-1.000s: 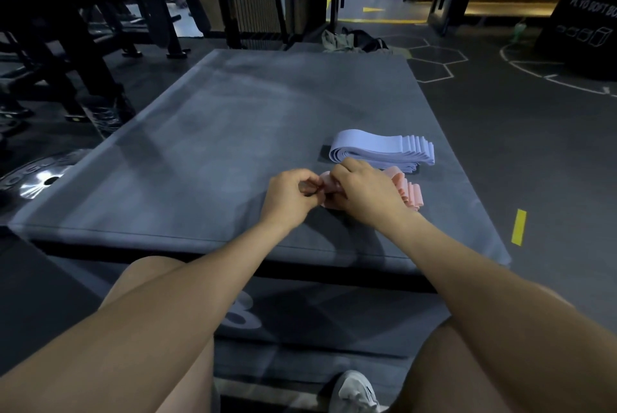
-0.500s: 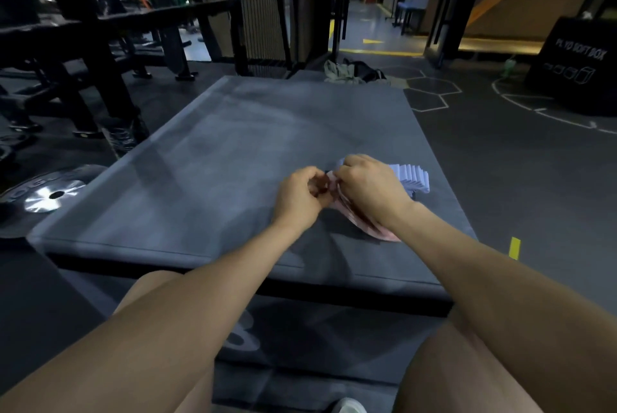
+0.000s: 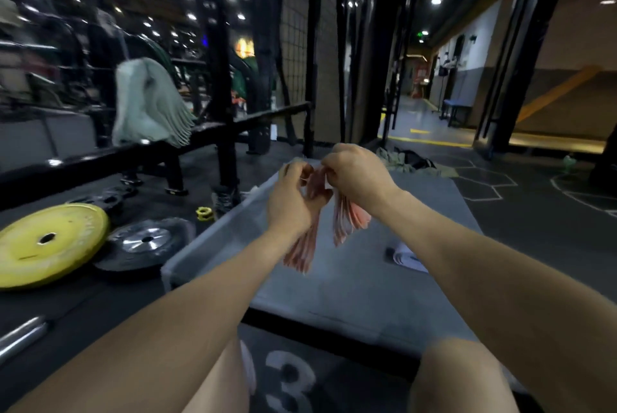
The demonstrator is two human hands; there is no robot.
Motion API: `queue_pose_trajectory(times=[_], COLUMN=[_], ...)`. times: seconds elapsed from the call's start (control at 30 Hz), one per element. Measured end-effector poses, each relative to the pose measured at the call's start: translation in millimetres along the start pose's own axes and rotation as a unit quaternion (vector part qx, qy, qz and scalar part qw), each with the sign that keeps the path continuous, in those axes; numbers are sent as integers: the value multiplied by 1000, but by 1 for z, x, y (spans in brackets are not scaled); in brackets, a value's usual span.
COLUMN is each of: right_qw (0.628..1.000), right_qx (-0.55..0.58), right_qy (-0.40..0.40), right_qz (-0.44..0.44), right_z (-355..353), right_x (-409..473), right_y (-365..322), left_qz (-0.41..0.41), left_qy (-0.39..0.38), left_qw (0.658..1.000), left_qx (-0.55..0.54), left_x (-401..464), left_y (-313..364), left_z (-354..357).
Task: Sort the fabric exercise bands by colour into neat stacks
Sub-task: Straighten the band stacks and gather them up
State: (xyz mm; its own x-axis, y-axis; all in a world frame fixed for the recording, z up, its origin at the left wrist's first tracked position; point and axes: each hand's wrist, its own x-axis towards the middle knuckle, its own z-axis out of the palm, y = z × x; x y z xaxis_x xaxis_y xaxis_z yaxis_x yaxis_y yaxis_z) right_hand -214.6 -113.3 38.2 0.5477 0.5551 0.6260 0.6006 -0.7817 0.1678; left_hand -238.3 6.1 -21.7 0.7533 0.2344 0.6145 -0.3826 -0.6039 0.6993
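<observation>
We hold the bundle of pink fabric exercise bands [image 3: 347, 219] raised at the centre of the frame, left hand [image 3: 293, 194] and right hand [image 3: 359, 175] both in a clenched grip on its top, the loops dangling above the grey padded counter [image 3: 350, 286]. We judge the pink stack mid-tidying; next we must lower it beside the pale folded bands [image 3: 409, 257] at centre right, edges squared.

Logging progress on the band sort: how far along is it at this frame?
Done: a folded pale lilac fabric band stack lies on the grey padded mat, mostly hidden by the right forearm. In hand: the left hand and right hand hold the pink fabric bands up off the mat, ends hanging loose in two bunches. Left: squaring the pink bands and laying them down as a stack.
</observation>
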Motion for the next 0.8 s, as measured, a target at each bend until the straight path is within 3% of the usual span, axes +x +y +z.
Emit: queue_pose_trajectory(times=[0.33, 0.8], right_qw=[998, 961], right_qx=[49, 224], right_qy=[20, 97], right_qz=[-46, -131], right_z=[-48, -55], right_x=[83, 170], right_y=[-105, -203], left_qz=[0, 36], left_qy=[101, 189], left_qw=[984, 902], left_qx=[147, 386], left_x=[6, 36], left_y=[-5, 17], left_z=[-144, -319])
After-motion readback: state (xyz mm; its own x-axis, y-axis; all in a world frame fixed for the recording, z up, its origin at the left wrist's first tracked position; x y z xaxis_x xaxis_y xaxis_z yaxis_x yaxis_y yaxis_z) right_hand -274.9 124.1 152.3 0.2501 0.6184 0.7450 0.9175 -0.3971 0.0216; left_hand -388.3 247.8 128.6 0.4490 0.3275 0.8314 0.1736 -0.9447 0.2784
